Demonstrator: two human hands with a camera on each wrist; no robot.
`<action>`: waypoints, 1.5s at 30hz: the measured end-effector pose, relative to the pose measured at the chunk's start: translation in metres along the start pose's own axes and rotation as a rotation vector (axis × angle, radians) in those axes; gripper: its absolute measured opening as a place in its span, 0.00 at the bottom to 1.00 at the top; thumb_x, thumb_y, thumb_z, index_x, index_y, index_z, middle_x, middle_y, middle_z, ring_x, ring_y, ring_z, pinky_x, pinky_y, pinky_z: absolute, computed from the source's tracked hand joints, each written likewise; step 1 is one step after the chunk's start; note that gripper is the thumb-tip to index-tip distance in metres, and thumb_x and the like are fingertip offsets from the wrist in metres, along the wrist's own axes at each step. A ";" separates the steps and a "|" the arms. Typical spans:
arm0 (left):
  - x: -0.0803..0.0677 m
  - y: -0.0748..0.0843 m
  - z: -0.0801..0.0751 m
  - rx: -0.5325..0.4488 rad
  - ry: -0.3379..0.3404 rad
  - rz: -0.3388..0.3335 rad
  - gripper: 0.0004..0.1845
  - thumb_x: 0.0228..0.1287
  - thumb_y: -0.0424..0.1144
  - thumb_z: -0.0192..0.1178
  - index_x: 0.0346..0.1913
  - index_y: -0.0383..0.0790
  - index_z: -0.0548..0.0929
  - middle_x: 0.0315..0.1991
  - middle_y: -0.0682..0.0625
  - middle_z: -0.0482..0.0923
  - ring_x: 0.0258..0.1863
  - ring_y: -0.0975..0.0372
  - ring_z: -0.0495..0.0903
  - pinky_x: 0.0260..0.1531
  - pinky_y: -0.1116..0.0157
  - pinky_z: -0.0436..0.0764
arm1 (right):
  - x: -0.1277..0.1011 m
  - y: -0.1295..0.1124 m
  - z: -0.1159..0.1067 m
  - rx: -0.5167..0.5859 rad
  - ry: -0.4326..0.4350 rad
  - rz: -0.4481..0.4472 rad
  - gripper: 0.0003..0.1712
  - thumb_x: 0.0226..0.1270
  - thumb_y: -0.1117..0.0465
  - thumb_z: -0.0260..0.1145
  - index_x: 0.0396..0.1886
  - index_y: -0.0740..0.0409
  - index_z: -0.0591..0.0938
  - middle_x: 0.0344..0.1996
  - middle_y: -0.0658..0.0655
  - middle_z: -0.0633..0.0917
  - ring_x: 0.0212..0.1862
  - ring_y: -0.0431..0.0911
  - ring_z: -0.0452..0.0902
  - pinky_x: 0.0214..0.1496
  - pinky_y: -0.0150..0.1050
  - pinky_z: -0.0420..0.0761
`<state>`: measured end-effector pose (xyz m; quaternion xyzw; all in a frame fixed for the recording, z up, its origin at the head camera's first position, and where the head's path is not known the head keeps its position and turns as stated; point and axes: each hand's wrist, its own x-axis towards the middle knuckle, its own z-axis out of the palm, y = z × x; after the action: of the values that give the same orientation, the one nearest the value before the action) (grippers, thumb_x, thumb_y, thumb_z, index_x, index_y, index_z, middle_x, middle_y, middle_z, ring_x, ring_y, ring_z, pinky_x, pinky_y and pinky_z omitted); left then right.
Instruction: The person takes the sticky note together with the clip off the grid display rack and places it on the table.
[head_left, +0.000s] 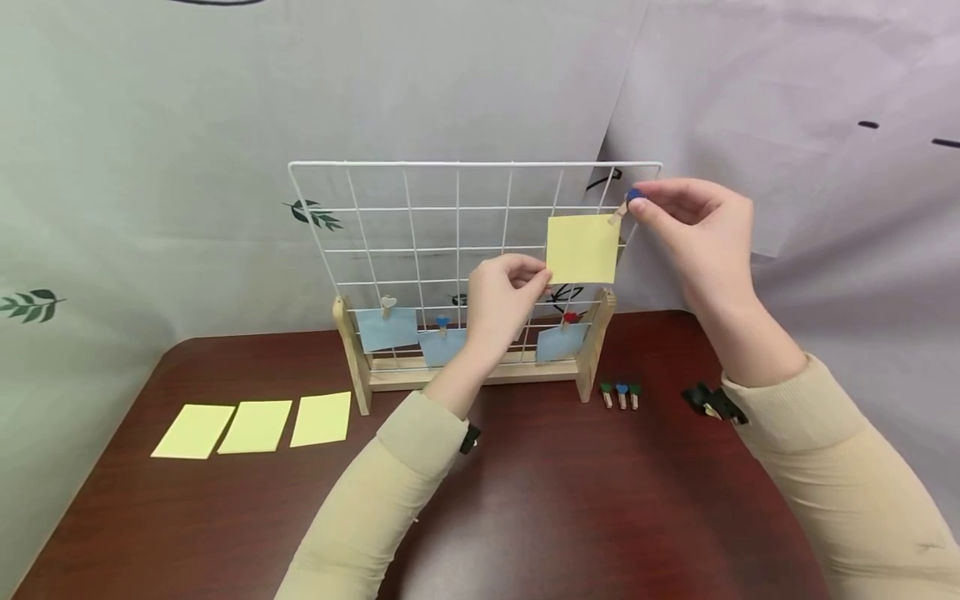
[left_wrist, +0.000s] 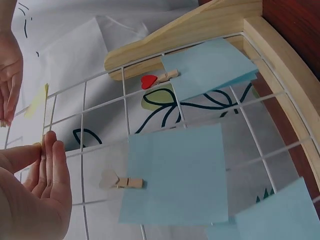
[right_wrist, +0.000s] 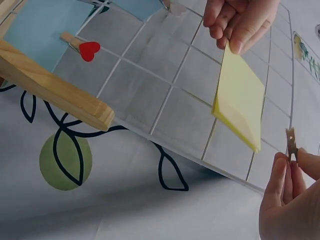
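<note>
My left hand [head_left: 501,302] pinches a yellow sticky note [head_left: 581,250] by its lower left corner, holding it upright in front of the upper right of a white wire grid [head_left: 457,163]. Between thumb and fingers, my right hand [head_left: 708,237] pinches a small wooden clothespin [right_wrist: 291,142] with a dark blue heart [head_left: 634,195]. In the head view that clothespin overlaps the note's top right corner; the right wrist view shows it apart from the note, its jaws pointing toward the grid. Lower on the grid, light blue notes [left_wrist: 175,175] hang from heart clothespins, including a red one [head_left: 570,317].
Wooden legs [head_left: 596,346] hold up the grid on a dark red table [head_left: 570,492]. Left of it lie three yellow notes [head_left: 320,419] in a row. Three clothespins [head_left: 622,396] with green and blue hearts lie right of the stand. A pale cloth [head_left: 187,125] hangs behind.
</note>
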<state>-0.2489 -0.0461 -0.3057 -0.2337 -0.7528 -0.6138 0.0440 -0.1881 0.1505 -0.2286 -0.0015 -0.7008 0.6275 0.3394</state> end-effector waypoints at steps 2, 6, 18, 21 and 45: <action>-0.003 -0.002 -0.004 -0.006 -0.006 -0.004 0.07 0.72 0.32 0.69 0.45 0.30 0.91 0.38 0.40 0.93 0.36 0.51 0.94 0.33 0.74 0.87 | -0.003 0.001 -0.002 0.003 -0.007 0.003 0.09 0.60 0.72 0.79 0.39 0.57 0.95 0.30 0.43 0.94 0.37 0.35 0.90 0.47 0.24 0.84; -0.010 -0.006 -0.014 0.014 -0.011 0.001 0.07 0.71 0.32 0.70 0.45 0.31 0.92 0.37 0.40 0.93 0.35 0.52 0.94 0.28 0.77 0.79 | -0.010 0.003 -0.006 0.010 -0.017 0.018 0.09 0.61 0.71 0.79 0.40 0.58 0.95 0.31 0.43 0.94 0.38 0.35 0.90 0.48 0.23 0.84; -0.032 -0.020 -0.050 -0.017 -0.006 -0.009 0.06 0.69 0.29 0.70 0.43 0.28 0.92 0.37 0.37 0.92 0.32 0.52 0.94 0.30 0.77 0.84 | -0.027 0.020 -0.023 0.072 -0.029 0.060 0.09 0.62 0.74 0.77 0.39 0.61 0.95 0.30 0.46 0.94 0.31 0.37 0.91 0.46 0.25 0.87; -0.038 -0.023 -0.060 -0.028 -0.001 -0.029 0.06 0.68 0.28 0.70 0.43 0.27 0.91 0.37 0.35 0.92 0.33 0.51 0.94 0.33 0.76 0.87 | -0.030 0.025 -0.027 0.106 -0.035 0.069 0.09 0.62 0.76 0.77 0.39 0.61 0.95 0.31 0.47 0.94 0.32 0.38 0.92 0.46 0.26 0.88; -0.084 -0.062 -0.151 0.164 0.084 -0.176 0.08 0.68 0.28 0.71 0.46 0.27 0.91 0.38 0.33 0.92 0.25 0.81 0.86 0.35 0.80 0.85 | -0.054 0.080 -0.074 0.238 -0.063 0.240 0.12 0.68 0.79 0.70 0.38 0.61 0.94 0.32 0.51 0.95 0.33 0.39 0.93 0.44 0.30 0.90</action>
<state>-0.2332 -0.2217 -0.3549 -0.1364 -0.8156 -0.5608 0.0406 -0.1448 0.2093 -0.3261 -0.0252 -0.6266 0.7418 0.2376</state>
